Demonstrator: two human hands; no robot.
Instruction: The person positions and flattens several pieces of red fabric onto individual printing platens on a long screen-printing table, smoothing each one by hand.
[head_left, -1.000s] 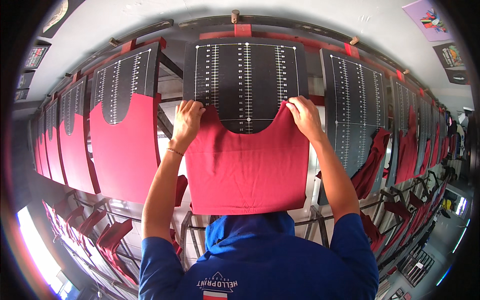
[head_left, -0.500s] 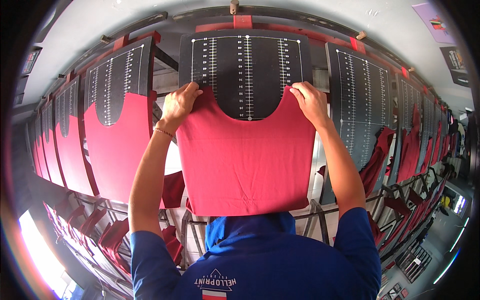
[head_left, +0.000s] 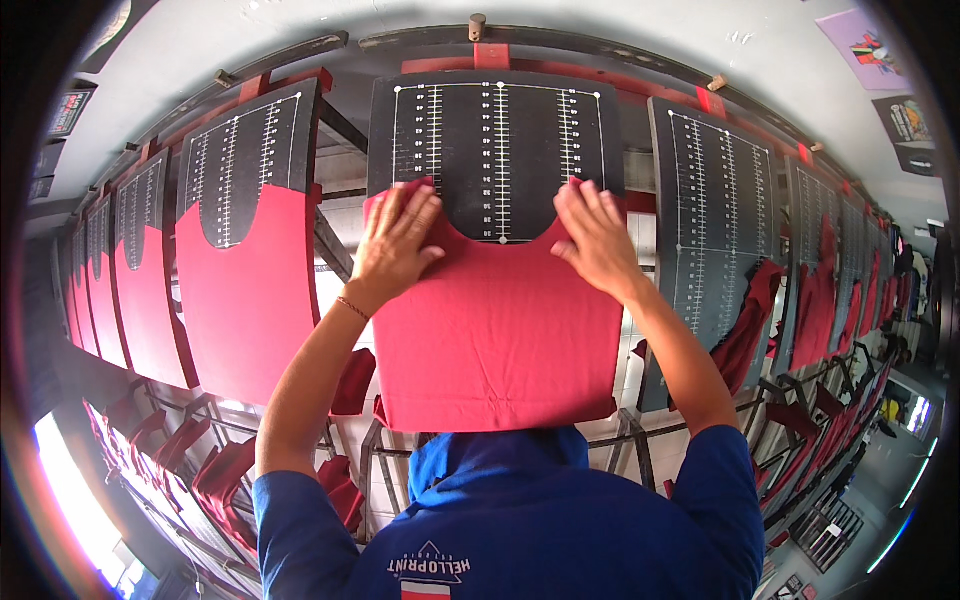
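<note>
Left hand (head_left: 396, 244) and right hand (head_left: 602, 243) are lying flat, grasping nothing, on 2 shoulders of the crimson garment panel (head_left: 495, 330), which is extending equally below both, draping the black ruled board (head_left: 470, 135).

The red cloth panel (head_left: 495, 320) is presenting a matt, largely smooth face, with fine creases showing toward the lower edge of the black platen (head_left: 470, 140). The platen is exposing a flat, matt surface along its top edge. Near the lower right corner of the grey platen (head_left: 690, 200), a dark red cloth piece (head_left: 745, 325) is showing deep, uneven folds. The blue cloth shirt (head_left: 540, 520) is displaying a matt finish.
</note>
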